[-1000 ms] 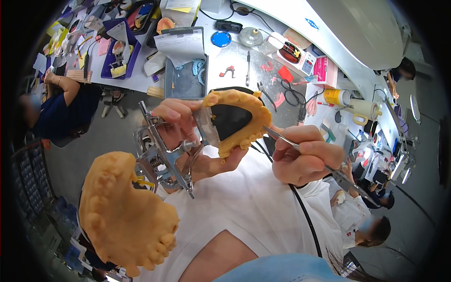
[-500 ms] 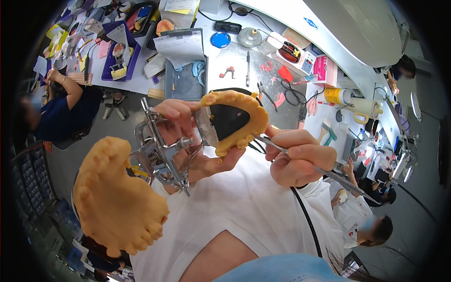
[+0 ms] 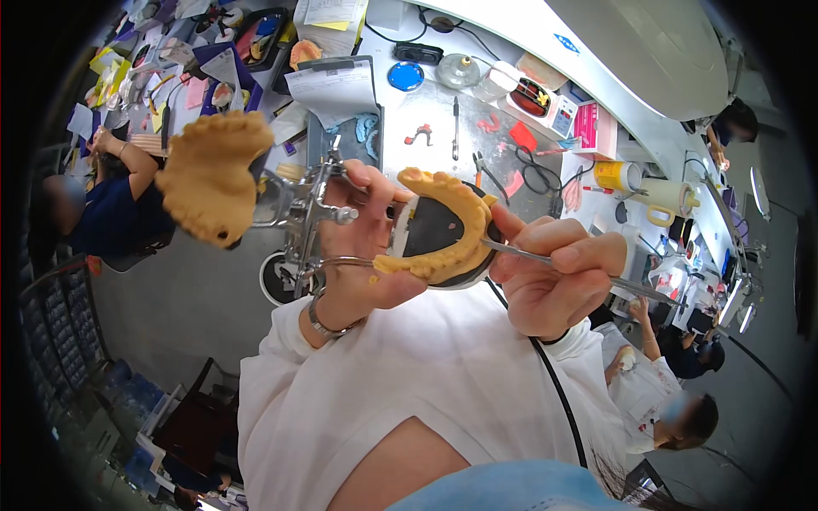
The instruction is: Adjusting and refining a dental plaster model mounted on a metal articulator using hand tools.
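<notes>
My left hand [image 3: 362, 277] is wrapped round a hinged metal dental articulator [image 3: 308, 217], held above my lap. One tan dental cast [image 3: 209, 170] swings out to the left on its opened arm. The other, a horseshoe-shaped tan cast [image 3: 470, 217] with a dark centre [image 3: 433, 230], faces up between my hands. My right hand [image 3: 567, 277] grips a thin metal carving instrument [image 3: 635, 288] like a pen. Its tip meets the outer right edge of the horseshoe cast, and fingers of that hand steady the cast's rim.
On the bench lie a grey tray [image 3: 317, 140] with papers, a blue lid [image 3: 406, 77], a glass spirit lamp [image 3: 458, 71], a pen [image 3: 456, 128], pliers [image 3: 491, 179] and red wax pieces [image 3: 524, 136]. A black cable [image 3: 558, 404] hangs beside my right arm. Other people sit at both sides.
The articulator has turned and shifted right, and its outswung cast has moved up and away from me. The horseshoe cast has tilted. My right hand keeps the instrument at the cast's edge.
</notes>
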`<state>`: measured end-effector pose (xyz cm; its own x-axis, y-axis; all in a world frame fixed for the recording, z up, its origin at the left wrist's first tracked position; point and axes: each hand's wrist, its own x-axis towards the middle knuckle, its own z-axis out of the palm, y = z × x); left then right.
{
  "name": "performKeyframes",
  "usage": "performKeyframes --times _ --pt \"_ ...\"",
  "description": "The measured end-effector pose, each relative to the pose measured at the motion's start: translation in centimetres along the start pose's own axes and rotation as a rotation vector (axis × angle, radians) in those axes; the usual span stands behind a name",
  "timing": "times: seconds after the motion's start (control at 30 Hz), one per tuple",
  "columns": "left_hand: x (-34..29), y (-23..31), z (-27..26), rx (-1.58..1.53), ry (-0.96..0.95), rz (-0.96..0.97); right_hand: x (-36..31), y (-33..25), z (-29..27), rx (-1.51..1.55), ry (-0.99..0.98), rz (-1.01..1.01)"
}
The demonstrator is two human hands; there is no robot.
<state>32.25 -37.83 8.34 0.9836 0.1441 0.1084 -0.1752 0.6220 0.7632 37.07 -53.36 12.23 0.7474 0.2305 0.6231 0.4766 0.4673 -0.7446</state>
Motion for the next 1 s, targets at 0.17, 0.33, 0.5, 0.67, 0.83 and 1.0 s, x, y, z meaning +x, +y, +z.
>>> performKeyframes --times 0.17,0.33,0.5,0.67,0.83,1.0 --pt "0.08 -0.58 0.37 -0.166 0.028 -0.132 0.37 -0.54 -0.15 -0.153 -0.047 -0.021" --pt "0.08 -0.62 0.33 -0.163 0.054 -0.173 0.48 -0.78 0.14 -0.167 -0.034 -0.005" --pt "0.21 -0.39 0.74 -0.207 0.090 -0.207 0.29 -0.28 0.00 -0.232 -0.108 -0.062" --pt "0.17 -0.32 0.34 -0.214 0.048 -0.235 0.62 -0.53 -0.13 -0.373 -0.145 -0.086" --pt "0.15 -0.42 0.36 -0.284 0.047 -0.288 0.78 -0.90 -0.20 -0.469 -0.173 -0.098" --pt "0.24 -0.36 0.65 -0.285 0.045 -0.287 0.55 -0.59 -0.13 -0.492 -0.146 -0.140"
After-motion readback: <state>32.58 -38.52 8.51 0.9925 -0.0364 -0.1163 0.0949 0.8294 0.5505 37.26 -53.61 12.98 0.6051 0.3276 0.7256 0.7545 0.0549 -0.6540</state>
